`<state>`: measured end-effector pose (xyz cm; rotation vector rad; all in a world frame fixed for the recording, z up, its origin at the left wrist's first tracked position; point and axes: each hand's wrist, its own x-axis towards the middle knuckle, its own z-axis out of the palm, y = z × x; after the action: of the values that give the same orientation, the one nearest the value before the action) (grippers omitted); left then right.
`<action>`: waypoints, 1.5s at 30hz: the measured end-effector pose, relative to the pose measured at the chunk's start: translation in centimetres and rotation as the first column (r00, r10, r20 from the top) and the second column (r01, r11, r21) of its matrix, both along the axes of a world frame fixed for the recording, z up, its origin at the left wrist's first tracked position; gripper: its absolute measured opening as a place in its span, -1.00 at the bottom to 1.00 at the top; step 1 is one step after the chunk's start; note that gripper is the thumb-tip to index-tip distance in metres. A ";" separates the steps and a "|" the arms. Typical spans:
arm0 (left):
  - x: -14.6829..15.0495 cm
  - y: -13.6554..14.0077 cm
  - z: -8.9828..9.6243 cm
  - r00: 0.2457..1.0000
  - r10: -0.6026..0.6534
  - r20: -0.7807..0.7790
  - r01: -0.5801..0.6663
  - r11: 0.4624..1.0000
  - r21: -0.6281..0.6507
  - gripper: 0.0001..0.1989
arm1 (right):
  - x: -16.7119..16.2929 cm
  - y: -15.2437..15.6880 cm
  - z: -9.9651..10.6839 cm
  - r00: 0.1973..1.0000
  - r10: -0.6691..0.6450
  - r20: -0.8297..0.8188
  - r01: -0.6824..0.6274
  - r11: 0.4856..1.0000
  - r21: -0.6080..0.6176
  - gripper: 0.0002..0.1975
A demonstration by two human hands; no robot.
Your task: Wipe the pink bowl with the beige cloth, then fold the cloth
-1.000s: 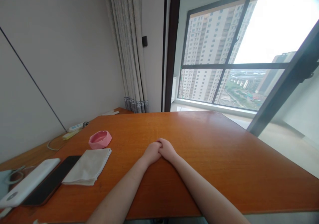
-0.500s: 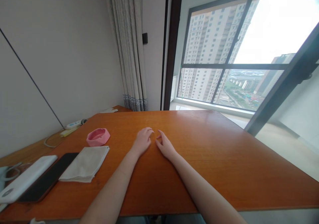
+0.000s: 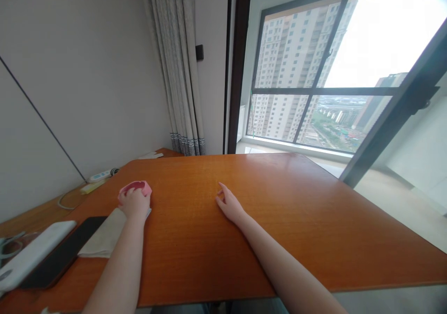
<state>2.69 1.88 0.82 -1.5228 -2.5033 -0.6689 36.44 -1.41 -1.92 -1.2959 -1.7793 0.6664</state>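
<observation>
My left hand [image 3: 135, 204] is at the pink ashtray [image 3: 145, 186] on the left of the wooden table, its fingers over the near rim and closed on it; the fingertips are partly hidden. The ashtray rests on the tabletop. Under my left forearm and wrist lies a folded beige cloth [image 3: 101, 239], partly covered by the arm. My right hand [image 3: 230, 205] rests near the middle of the table, fingers stretched out and apart, holding nothing.
Left of the cloth lie a dark phone-like slab [image 3: 64, 253] and a white power bank [image 3: 38, 253]. A power strip [image 3: 99, 176] with a cable sits by the wall. The wooden table [image 3: 279, 239] reaches toward a window [image 3: 307, 90].
My left hand has moved left from the table's middle, beside my right hand, to the pink ashtray and taken hold of its rim. My right hand has stayed in place.
</observation>
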 end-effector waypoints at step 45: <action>11.3 -0.5 2.9 0.759 -0.648 -0.069 0.629 0.700 0.338 -0.66 | 0.6 1.5 -0.8 0.955 -0.255 -0.153 0.251 0.967 -0.048 -0.41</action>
<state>14.00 1.36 3.74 -2.2405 -1.6873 -1.1742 37.03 0.05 -2.68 -1.4199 -1.4500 0.6323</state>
